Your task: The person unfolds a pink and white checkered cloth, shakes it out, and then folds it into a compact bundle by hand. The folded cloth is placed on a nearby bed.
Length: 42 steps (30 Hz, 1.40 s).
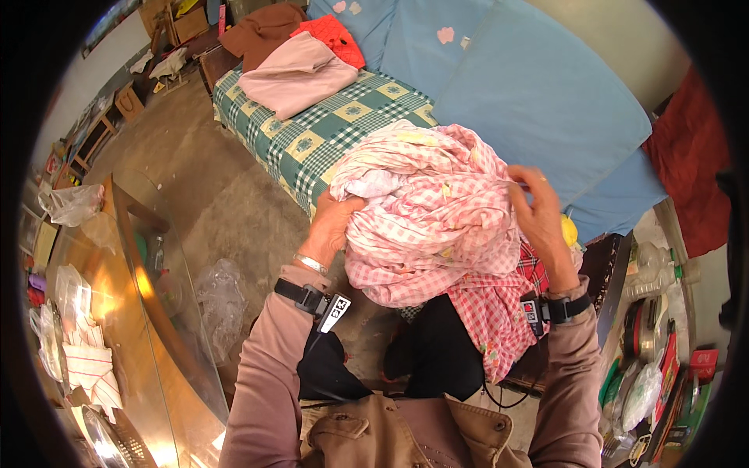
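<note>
A large bunched-up pink-and-white checked cloth (pixel 433 216) hangs in front of me, above my lap. My left hand (pixel 336 225) grips its left edge, thumb on top and the other fingers hidden by the folds. At its right side is my right hand (pixel 535 205), with thumb and fingers curled against the fabric; whether they pinch it is unclear. A looser checked part (pixel 491 327) drapes down over my right thigh. Red plaid fabric (pixel 529 263) shows beneath the bundle, beside my right wrist.
Behind the bundle stands a bench with a green checked cover (pixel 304 140), bearing a folded pink cloth (pixel 298 76). A blue cloth panel (pixel 526 99) rises behind. At left is a glass-topped wooden table (pixel 134 327); at right, a shelf holds bottles (pixel 649 266) and dishes.
</note>
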{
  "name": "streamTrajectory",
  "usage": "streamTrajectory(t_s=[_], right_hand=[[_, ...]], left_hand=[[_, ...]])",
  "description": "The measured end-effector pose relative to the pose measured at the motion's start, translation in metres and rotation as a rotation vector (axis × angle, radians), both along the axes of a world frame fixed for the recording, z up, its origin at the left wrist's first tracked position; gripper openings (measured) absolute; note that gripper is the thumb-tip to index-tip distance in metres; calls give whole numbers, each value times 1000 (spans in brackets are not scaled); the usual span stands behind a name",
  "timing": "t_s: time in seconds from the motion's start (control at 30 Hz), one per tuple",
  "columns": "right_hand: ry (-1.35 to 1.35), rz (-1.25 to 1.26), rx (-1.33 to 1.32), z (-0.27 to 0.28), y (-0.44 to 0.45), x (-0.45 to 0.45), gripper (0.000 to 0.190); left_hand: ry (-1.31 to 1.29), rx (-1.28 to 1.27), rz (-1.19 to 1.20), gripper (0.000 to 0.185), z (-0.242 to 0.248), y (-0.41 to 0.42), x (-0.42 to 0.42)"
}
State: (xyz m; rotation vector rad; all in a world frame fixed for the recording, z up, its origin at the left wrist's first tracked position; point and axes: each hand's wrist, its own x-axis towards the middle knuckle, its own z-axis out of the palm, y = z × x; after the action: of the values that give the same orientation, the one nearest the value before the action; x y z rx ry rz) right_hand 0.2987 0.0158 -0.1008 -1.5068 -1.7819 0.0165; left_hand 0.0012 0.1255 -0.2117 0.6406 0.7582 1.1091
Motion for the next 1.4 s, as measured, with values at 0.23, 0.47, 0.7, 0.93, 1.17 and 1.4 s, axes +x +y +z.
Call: streamTrajectory(t_s=[0.23, 0.47, 0.7, 0.93, 1.17, 1.4], right_hand=[[-549, 369, -477, -50, 36, -92, 26], [-42, 343, -570, -54, 56, -105, 33], [1416, 329, -891, -46, 57, -101, 40], [1771, 290, -523, -16, 71, -74, 46], [1779, 269, -253, 11, 61, -64, 49], [1693, 252, -434, 20, 46, -71, 52]], left_hand=[[-529, -49, -204, 43, 3, -9, 4], [-398, 137, -356, 54, 24, -22, 21], [173, 757, -314, 68, 40, -36, 11], [334, 370, 218, 22, 31, -4, -27], [634, 414, -383, 41, 17, 1, -51], [-248, 405, -151, 39, 40, 7, -34]])
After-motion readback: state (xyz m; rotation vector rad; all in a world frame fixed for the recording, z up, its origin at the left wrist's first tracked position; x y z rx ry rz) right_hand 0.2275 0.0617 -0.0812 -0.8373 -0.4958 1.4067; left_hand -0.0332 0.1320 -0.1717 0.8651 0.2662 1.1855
